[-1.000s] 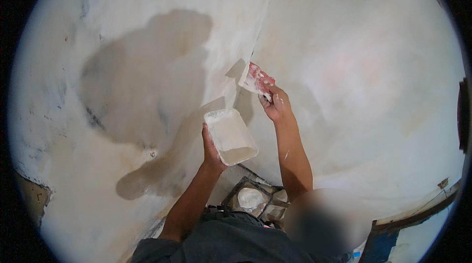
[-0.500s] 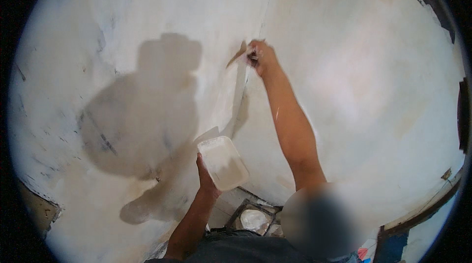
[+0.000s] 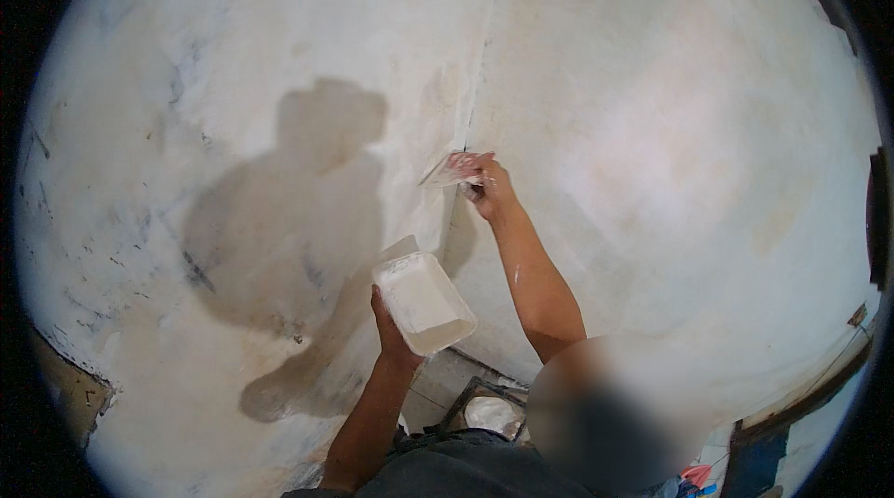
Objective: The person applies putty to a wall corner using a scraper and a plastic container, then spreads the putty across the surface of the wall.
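Observation:
My right hand (image 3: 489, 189) grips a scraper (image 3: 452, 169) with a red, filler-smeared surface, its blade at the vertical corner seam (image 3: 478, 56) between two patchy off-white wall surfaces (image 3: 652, 247). Lower and to the left, my left hand (image 3: 394, 335) holds a white rectangular tub (image 3: 424, 301) by its side, with pale, creamy residue inside it. The tub's open top faces up toward me. My shadow falls on the left wall surface.
A dark-framed container (image 3: 458, 414) with a white lump sits below on the tiled floor (image 3: 433, 377). Damaged plaster (image 3: 70, 382) shows at lower left. Dark, broken-edged trim (image 3: 792, 400) runs along the lower right, near a small red object (image 3: 697, 475). A blurred patch covers part of the lower right.
My right hand went up along the seam, then came back down with the scraper now more level. The tub sits lower in the picture than a second ago.

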A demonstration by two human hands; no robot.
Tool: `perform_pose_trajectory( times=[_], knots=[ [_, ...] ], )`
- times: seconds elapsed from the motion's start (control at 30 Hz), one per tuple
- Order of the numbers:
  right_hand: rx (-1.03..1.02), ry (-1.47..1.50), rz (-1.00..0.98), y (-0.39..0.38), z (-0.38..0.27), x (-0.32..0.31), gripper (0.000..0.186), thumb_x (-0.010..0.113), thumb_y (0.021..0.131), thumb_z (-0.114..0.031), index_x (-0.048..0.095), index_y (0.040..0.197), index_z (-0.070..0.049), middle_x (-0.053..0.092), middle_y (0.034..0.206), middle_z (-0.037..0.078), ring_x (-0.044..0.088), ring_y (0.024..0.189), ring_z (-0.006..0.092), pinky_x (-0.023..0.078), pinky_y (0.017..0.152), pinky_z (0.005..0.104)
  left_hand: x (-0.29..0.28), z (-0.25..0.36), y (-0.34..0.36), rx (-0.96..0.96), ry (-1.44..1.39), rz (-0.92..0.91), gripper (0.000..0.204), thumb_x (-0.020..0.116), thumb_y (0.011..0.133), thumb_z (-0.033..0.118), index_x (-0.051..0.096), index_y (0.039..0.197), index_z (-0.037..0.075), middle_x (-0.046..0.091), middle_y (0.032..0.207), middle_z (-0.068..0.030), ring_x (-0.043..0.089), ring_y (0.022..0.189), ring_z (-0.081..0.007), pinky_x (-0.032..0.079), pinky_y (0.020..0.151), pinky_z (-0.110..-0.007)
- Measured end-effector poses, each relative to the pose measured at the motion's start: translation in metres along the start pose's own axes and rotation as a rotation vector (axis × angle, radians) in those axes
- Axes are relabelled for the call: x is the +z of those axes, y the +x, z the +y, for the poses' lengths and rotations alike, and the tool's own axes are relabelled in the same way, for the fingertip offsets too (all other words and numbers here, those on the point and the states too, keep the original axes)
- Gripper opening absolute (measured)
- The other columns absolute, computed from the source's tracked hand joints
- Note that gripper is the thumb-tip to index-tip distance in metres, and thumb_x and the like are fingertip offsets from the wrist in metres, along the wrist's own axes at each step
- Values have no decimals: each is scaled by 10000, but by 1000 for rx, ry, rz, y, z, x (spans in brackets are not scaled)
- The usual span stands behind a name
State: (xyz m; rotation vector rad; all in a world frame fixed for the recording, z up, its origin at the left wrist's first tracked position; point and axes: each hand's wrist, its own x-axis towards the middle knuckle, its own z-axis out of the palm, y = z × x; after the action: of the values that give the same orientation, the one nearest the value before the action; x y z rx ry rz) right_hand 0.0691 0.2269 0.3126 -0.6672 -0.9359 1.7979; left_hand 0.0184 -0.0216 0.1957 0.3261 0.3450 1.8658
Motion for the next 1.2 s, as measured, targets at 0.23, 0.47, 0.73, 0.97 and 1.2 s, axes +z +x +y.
perform_pose_trajectory(
  times=[0.23, 0.47, 0.73, 0.97, 1.2],
  knots=[
    [-249, 180, -257, 9, -115, 105, 150, 513, 831, -144, 482, 686, -126, 457, 631, 40, 577, 676, 216, 486, 550, 309, 5, -2, -3, 64, 51, 82, 721, 407, 875, 697, 433, 1356, 160, 536, 1274, -77, 539, 1164, -284, 467, 965, -493],
    [-458, 192, -311, -10, -148, 83, 167, 496, 849, -81, 604, 920, 25, 633, 838, 75, 567, 704, 144, 448, 555, 245, 3, -4, -7, 100, 75, 60, 672, 399, 899, 656, 437, 1360, 168, 528, 1277, -60, 525, 1174, -273, 461, 970, -475],
    [-925, -714, 59, -27, -44, 33, 227, 517, 850, -110, 610, 1008, 24, 628, 772, 87, 559, 624, 173, 480, 605, 312, -8, 0, -16, 32, 30, 160, 727, 312, 899, 690, 410, 1393, 165, 525, 1306, -81, 541, 1174, -296, 477, 955, -508],
    [-1165, -1245, -148, -18, -10, 73, 209, 572, 842, -136, 616, 998, -6, 622, 761, 228, 607, 718, 418, 497, 654, 469, -1, -8, -23, -1, 65, 120, 726, 310, 903, 689, 402, 1400, 168, 508, 1326, -77, 524, 1190, -292, 470, 962, -490],
    [-950, -699, 19, -82, 19, 11, 201, 500, 860, -102, 639, 950, 11, 615, 689, 117, 574, 554, 228, 440, 518, 338, -5, -8, -26, 14, 111, 203, 714, 327, 910, 677, 405, 1396, 159, 518, 1312, -75, 534, 1175, -288, 468, 964, -484]
  ],
)
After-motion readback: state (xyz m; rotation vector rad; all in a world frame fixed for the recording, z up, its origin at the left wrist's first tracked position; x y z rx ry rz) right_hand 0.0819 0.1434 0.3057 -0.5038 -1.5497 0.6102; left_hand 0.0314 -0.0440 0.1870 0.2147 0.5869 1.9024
